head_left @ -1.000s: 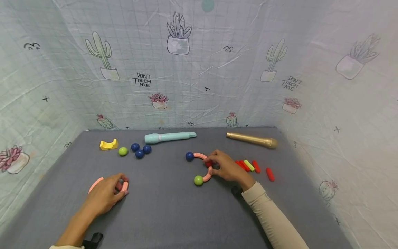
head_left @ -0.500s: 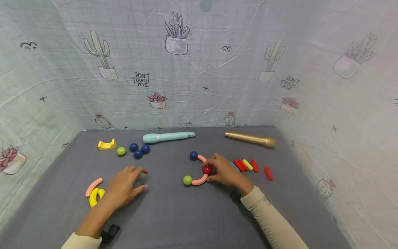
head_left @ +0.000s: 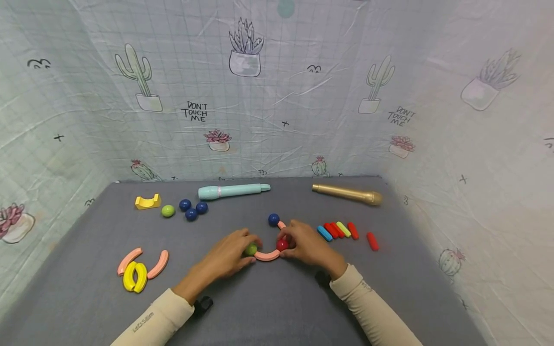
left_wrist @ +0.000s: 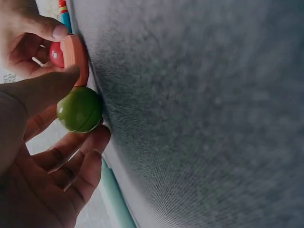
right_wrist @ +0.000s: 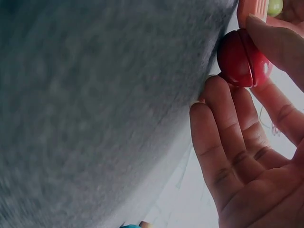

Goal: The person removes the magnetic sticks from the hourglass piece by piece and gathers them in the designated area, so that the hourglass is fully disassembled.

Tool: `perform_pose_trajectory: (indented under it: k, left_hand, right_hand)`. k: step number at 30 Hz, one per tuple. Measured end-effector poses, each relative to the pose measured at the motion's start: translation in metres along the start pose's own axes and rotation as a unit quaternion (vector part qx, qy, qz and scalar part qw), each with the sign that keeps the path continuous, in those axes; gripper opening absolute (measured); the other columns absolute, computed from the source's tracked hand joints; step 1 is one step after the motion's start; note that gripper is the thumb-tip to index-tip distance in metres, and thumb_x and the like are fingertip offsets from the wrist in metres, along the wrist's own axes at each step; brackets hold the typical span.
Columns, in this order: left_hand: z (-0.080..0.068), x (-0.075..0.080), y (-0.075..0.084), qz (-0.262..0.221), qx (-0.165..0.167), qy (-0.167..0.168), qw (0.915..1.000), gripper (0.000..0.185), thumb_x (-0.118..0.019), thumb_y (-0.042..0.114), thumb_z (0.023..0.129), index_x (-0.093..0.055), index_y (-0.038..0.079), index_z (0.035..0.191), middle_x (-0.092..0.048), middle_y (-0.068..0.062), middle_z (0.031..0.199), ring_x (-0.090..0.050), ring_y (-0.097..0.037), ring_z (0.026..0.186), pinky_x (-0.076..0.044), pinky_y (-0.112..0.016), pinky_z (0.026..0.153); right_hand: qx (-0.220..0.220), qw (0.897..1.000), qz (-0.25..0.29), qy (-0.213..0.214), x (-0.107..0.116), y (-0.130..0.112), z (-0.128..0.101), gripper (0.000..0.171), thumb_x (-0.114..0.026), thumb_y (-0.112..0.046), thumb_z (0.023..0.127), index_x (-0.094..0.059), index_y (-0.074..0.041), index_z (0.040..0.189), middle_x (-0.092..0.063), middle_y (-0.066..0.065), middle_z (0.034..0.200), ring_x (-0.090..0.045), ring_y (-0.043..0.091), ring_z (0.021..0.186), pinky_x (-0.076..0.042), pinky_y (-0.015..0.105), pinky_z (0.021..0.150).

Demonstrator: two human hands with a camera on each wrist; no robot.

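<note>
A linked chain lies on the grey cloth: a blue ball (head_left: 273, 219), a short visible bit of a peach curved piece (head_left: 282, 225), a red ball (head_left: 282, 245), another peach curved piece (head_left: 267, 256) and a green ball (head_left: 250, 249). My left hand (head_left: 229, 252) holds the green ball (left_wrist: 80, 109) between thumb and fingers, its thumb reaching over the end of the peach piece (left_wrist: 74, 57). With my right hand (head_left: 305, 242) I grip the red ball (right_wrist: 242, 59), thumb on the near side. That hand hides part of the piece leading to the blue ball.
Two peach curved pieces (head_left: 158, 264) and yellow curved pieces (head_left: 135, 277) lie left. Behind are a yellow cradle-shaped block (head_left: 148, 202), a green ball (head_left: 168, 211), blue balls (head_left: 191, 214), a teal microphone (head_left: 233, 191) and a gold microphone (head_left: 346, 194). Short coloured sticks (head_left: 337, 229) lie right.
My left hand has left the peach piece at the left and come right to the green ball. My right hand has shifted the red ball nearer and left, swinging the green ball leftward.
</note>
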State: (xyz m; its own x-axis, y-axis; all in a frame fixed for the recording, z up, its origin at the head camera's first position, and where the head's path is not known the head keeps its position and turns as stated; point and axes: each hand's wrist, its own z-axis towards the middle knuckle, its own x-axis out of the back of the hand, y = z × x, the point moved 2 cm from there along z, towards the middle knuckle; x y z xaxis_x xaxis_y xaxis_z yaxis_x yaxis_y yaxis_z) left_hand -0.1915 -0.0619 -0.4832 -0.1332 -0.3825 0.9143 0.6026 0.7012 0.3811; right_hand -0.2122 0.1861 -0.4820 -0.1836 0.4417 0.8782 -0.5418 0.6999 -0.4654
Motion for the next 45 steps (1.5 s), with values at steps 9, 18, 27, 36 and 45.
perform_pose_trajectory:
  k: [9,18,27,36,45]
  left_hand:
    - [0.004,0.003,-0.014,-0.005,0.016,0.012,0.9998,0.021,-0.086,0.026,0.091,-0.073,0.018,0.107,-0.063,0.003,0.103,-0.056,-0.011,0.086,-0.049,-0.033,0.077]
    - [-0.016,0.044,-0.065,-0.032,0.074,0.069,0.9943,0.029,-0.086,0.014,0.09,-0.075,0.012,0.116,-0.071,-0.005,0.112,-0.063,-0.019,0.094,-0.051,-0.04,0.083]
    - [-0.041,0.095,-0.126,-0.004,0.155,0.103,0.9825,0.03,-0.085,0.009,0.09,-0.076,0.003,0.117,-0.068,-0.02,0.111,-0.062,-0.03,0.089,-0.049,-0.042,0.076]
    - [-0.04,0.104,-0.157,0.045,0.189,0.058,0.9792,0.025,-0.084,0.013,0.091,-0.075,0.002,0.113,-0.071,-0.022,0.111,-0.064,-0.032,0.093,-0.05,-0.052,0.08]
    - [-0.034,0.102,-0.163,0.061,0.197,0.045,0.9775,0.027,-0.082,0.013,0.093,-0.074,0.003,0.116,-0.071,-0.022,0.11,-0.067,-0.035,0.097,-0.053,-0.056,0.083]
  right_hand:
    - [0.004,1.0,-0.009,0.004,-0.004,-0.01,-0.001,0.031,-0.09,-0.029,0.087,-0.076,-0.015,0.111,-0.062,0.0,0.094,-0.056,0.01,0.084,-0.049,0.026,0.074]
    - [0.004,1.0,0.006,0.007,-0.007,-0.013,-0.005,0.038,-0.093,-0.029,0.084,-0.079,-0.015,0.116,-0.065,0.0,0.1,-0.06,0.013,0.091,-0.051,0.029,0.08]
    - [0.004,1.0,0.024,-0.002,-0.003,-0.012,-0.008,0.035,-0.092,-0.019,0.084,-0.078,-0.015,0.116,-0.066,-0.001,0.106,-0.067,0.016,0.096,-0.053,0.033,0.086]
    - [0.018,1.0,0.007,-0.006,-0.005,-0.015,-0.007,0.031,-0.092,-0.024,0.085,-0.079,-0.016,0.112,-0.067,-0.001,0.102,-0.066,0.015,0.093,-0.051,0.029,0.081]
    - [0.019,1.0,0.018,-0.011,-0.007,-0.019,-0.005,0.032,-0.092,-0.025,0.085,-0.08,-0.015,0.113,-0.067,0.001,0.1,-0.062,0.015,0.09,-0.048,0.024,0.078]
